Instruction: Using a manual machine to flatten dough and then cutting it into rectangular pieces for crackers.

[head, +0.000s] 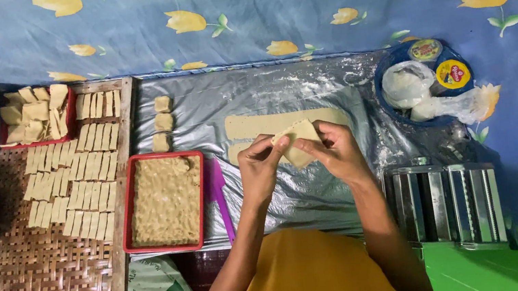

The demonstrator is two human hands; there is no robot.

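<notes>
My left hand [260, 164] and my right hand [336, 149] together pinch a small flat piece of pale dough [298, 141], holding it just above a silver plastic sheet [294, 195]. Directly behind the held piece a long strip of rolled dough [256, 124] lies on the sheet, dusted with flour. Left of my left hand stands a red rectangular tray [163, 202] full of tan filling, and a purple scraper [217, 190] lies beside it.
A woven bamboo tray [32, 285] at left carries rows of folded dough pieces [76, 174] and a small red tray of squares [36, 115]. A metal pasta roller [448, 202] stands at right, a blue bowl with bags [425, 81] behind it, buckets at far left.
</notes>
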